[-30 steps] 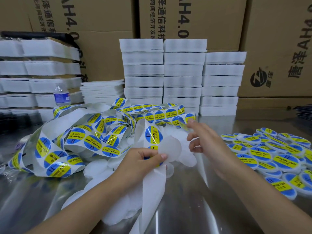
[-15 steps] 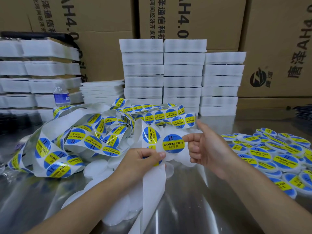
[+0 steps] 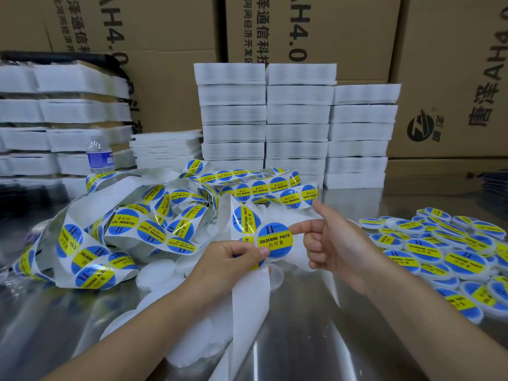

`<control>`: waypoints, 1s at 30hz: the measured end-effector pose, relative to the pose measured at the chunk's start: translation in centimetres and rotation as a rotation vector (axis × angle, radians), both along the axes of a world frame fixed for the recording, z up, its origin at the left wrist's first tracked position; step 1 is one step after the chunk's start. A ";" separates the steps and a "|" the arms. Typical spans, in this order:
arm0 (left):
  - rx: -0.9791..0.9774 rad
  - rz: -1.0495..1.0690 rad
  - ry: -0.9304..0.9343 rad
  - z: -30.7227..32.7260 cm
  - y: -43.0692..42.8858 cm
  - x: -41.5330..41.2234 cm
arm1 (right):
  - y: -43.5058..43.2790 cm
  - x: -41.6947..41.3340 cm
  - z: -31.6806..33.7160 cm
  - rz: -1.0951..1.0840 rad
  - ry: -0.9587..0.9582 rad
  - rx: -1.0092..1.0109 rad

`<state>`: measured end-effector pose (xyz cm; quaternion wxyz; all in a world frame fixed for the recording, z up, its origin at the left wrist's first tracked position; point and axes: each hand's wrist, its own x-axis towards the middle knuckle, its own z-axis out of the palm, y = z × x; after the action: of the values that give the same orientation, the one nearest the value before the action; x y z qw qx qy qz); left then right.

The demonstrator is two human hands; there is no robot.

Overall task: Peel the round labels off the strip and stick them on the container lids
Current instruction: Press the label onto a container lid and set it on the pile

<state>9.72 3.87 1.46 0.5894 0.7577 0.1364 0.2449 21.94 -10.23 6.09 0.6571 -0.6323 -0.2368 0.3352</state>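
A round blue and yellow "SOLDERING PASTE" label (image 3: 275, 241) faces me on a white container lid held above the table. My right hand (image 3: 338, 243) pinches its right edge, with the index finger sticking out. My left hand (image 3: 231, 259) grips the white backing strip (image 3: 250, 295), its thumb against the lid's lower left edge. The strip hangs down toward me and runs back into a tangled heap of labelled strip (image 3: 154, 229). Blank white lids (image 3: 156, 270) lie under and in front of the heap.
Several labelled lids (image 3: 439, 251) are piled at the right on the shiny metal table (image 3: 316, 342). White foam stacks (image 3: 297, 119) and cardboard boxes (image 3: 453, 64) line the back. A water bottle (image 3: 100, 158) stands at the back left.
A second ago the lid by my left hand was blank and my right hand was reaching over the strip. The label now sits on the lid, and my right hand pinches its edge.
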 end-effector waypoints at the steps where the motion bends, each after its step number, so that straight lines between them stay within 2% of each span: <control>1: -0.004 -0.005 -0.002 0.0 0.0 0.0 | 0.0 0.0 0.0 0.000 -0.005 -0.004; 22: -0.009 -0.024 -0.011 -0.2 0.2 0.0 | 0.0 -0.3 0.0 -0.016 -0.067 -0.028; 30: 0.017 -0.003 0.008 -0.2 0.2 0.0 | 0.1 -0.9 0.0 -0.132 -0.324 -0.137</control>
<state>9.76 4.10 1.23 0.5826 0.7640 0.1355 0.2419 21.01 -10.12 6.10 0.5862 -0.7356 -0.2742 0.2003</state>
